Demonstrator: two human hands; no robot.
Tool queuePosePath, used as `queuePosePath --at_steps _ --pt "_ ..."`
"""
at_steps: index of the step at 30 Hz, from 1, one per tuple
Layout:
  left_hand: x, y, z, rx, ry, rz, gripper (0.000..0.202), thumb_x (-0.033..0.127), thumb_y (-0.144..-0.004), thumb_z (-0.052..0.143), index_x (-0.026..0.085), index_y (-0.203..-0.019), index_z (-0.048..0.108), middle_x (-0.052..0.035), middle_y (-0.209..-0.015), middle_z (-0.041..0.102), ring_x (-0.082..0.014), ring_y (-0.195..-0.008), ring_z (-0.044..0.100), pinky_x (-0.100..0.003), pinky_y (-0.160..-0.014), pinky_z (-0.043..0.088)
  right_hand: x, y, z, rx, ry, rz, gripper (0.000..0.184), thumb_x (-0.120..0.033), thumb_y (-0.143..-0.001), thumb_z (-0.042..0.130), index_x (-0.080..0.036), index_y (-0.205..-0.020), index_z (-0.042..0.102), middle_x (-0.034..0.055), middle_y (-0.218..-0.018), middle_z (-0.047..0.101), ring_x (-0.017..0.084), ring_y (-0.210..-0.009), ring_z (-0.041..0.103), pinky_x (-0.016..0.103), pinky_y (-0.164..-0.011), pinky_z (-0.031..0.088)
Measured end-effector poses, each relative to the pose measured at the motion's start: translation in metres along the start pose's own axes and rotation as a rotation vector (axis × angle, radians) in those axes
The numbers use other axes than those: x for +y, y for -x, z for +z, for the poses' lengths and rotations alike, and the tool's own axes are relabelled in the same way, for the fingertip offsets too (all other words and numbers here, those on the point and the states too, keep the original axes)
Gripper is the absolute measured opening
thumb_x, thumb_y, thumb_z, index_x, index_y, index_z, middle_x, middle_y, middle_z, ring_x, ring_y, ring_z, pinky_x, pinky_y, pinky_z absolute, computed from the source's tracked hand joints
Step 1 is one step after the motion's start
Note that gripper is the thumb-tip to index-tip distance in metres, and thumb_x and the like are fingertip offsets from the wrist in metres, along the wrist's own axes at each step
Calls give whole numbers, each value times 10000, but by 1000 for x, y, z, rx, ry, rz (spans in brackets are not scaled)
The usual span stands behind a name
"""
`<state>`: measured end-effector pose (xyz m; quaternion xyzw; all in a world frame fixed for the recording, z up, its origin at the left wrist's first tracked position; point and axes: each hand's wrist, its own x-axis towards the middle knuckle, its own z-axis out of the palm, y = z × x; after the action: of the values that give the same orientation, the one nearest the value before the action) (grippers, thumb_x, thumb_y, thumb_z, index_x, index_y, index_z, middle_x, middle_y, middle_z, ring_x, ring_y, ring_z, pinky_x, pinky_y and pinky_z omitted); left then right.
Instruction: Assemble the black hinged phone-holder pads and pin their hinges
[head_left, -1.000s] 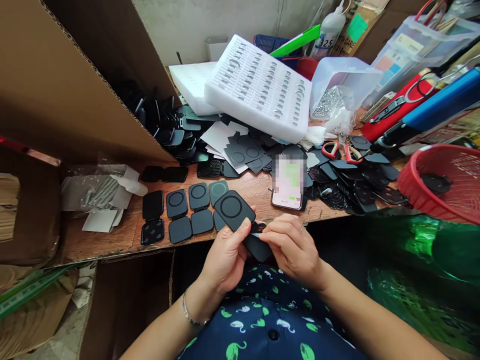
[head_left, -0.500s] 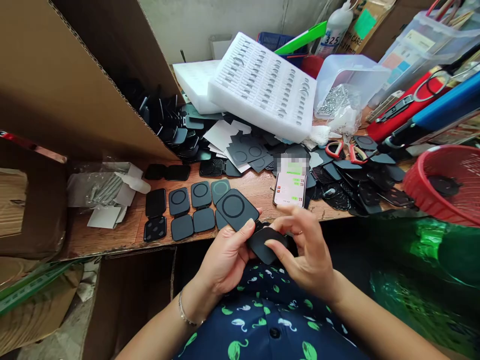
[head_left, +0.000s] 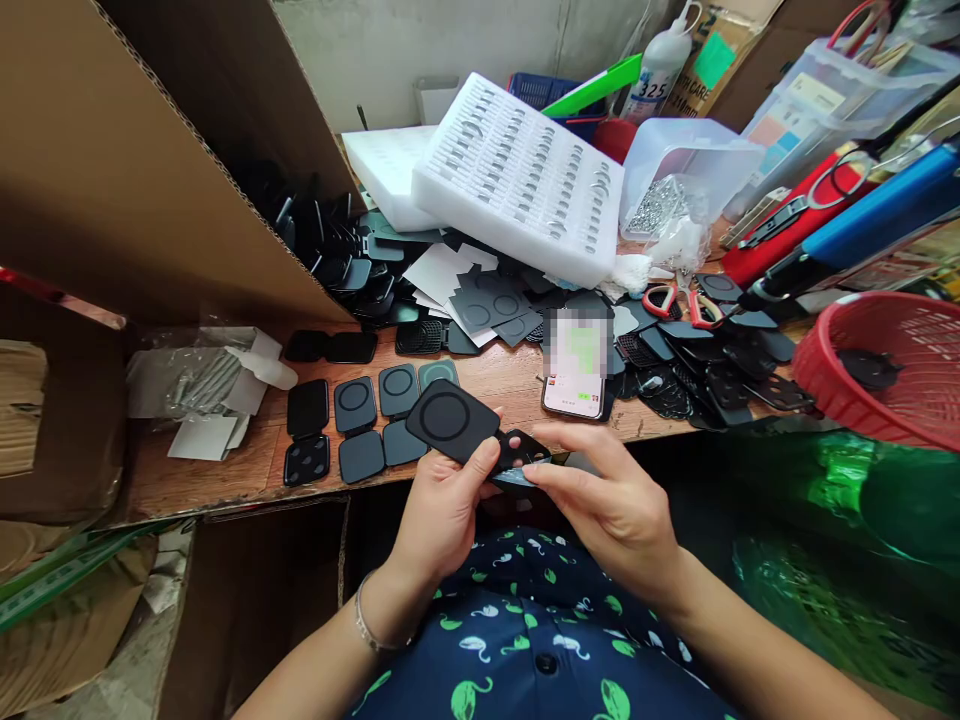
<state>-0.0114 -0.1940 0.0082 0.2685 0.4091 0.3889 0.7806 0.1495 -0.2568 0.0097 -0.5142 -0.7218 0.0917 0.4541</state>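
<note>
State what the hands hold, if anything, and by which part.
The left hand holds a dark jointed pad by its ringed panel, near the joint; the right hand is at the holed panel, grip unclear.

Soft, fairly bright light shows my left hand (head_left: pixel 441 515) and right hand (head_left: pixel 619 505) clearly before the worktop (head_left: pixel 499 375), while shadow deepens inside the cardboard box (head_left: pixel 150 190), green plastic (head_left: pixel 866 490) glares, pixelation obscures part of the phone (head_left: pixel 574 395), and wide-angle distortion stretches the edges.
</note>
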Motion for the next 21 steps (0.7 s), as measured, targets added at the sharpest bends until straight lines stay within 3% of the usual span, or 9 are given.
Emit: queuePosePath --at_steps 3,5,11,16,21 --pt "-2 0 -1 23 -49 89 511 387 -732 870 184 -1184 744 -67 -936 788 -224 -898 725 -295 -770 580 -3 0 -4 -46 15 -186 293 -22 -915 573 -160 -1124 724 100 -1001 734 215 -952 657 383 -830 575" --pt "-1 1 -1 19 -43 76 485 392 -736 865 180 -1158 753 -68 -938 785 -210 -869 718 -273 -737 567 -6 -1 -7 -48 9 -224 288 -24 -908 572 -158 -1114 721 106 -998 728 222 -952 647 393 -828 573" --pt "2 5 -5 -184 2 -280 434 400 -727 875 120 -1043 773 -97 -927 767 -139 -673 657 -221 -582 524 -4 4 -7 39 -6 -148 342 6 -884 577 -197 -1135 691 132 -1160 675 217 -1041 675 371 -824 604" --pt "2 3 -7 -123 80 -356 384 403 -767 846 72 -947 774 -122 -818 762 -198 -739 715 -235 -639 552 8 13 4 72 101 -483 189 -96 -933 570 -164 -1024 721 105 -1038 728 188 -990 716 322 -791 610" --pt "13 -1 -3 -96 217 -492 270 318 -933 664 74 -877 765 -138 -804 764 -196 -719 731 -262 -667 584 13 13 4 73 81 -566 147 -103 -921 599 -149 -957 734 108 -1026 753 211 -1078 719 338 -874 615"
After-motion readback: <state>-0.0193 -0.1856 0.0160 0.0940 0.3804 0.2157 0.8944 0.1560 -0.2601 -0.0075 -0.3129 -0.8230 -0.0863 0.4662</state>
